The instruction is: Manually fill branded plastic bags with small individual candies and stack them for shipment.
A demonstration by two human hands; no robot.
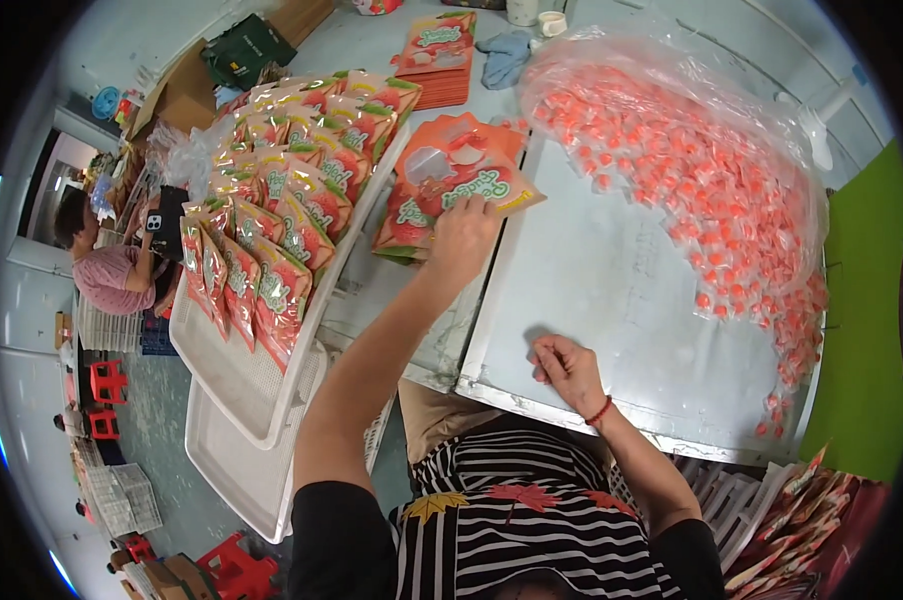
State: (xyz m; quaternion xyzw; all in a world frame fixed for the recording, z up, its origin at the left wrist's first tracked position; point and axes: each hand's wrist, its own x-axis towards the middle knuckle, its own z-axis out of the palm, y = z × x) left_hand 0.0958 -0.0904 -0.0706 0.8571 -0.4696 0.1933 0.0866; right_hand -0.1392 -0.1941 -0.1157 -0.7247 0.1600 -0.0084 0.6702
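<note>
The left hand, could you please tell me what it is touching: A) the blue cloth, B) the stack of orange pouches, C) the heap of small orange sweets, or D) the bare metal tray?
B: the left hand rests on the top of the stack of orange pouches, away from the sweets.

A small stack of flat, glossy orange-red plastic snack pouches with green lettering and a clear window [450,180] lies face-up and slightly fanned, straddling the upper left corner of a shiny metal tray [612,300].
</note>
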